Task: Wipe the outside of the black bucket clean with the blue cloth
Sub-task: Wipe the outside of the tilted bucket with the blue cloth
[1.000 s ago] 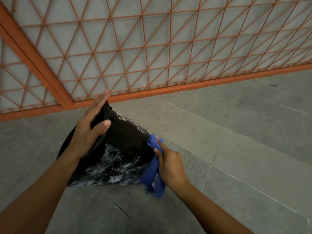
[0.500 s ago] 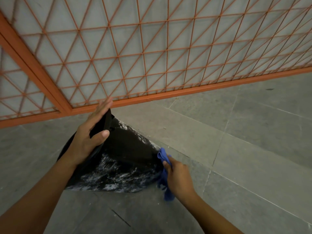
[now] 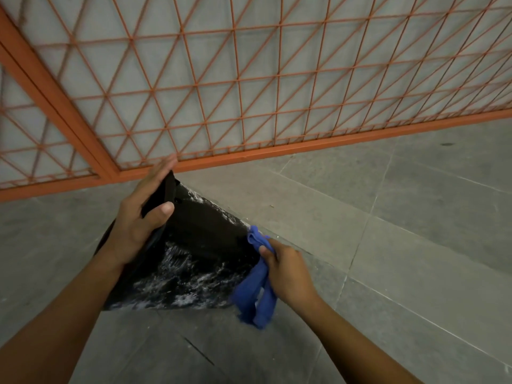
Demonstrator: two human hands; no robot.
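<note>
The black bucket [image 3: 199, 239] lies tilted on its side on the grey floor, its outside wall streaked with white foam or residue. My left hand [image 3: 138, 223] holds its rim at the upper left, fingers straight along one face and the thumb pressed on the other. My right hand [image 3: 288, 270] grips the bunched blue cloth [image 3: 255, 295] and holds its top against the bucket's right-hand end. The rest of the cloth hangs below my fist. The bucket's inside is hidden.
An orange metal grille [image 3: 277, 79] with a solid bottom bar [image 3: 304, 146] and a slanted post [image 3: 63, 106] stands just behind the bucket. Grey floor tiles [image 3: 388, 245] stretch to the right and toward me.
My right hand with the cloth slid down and right along the bucket's end, then came back up. My left hand kept its hold on the rim.
</note>
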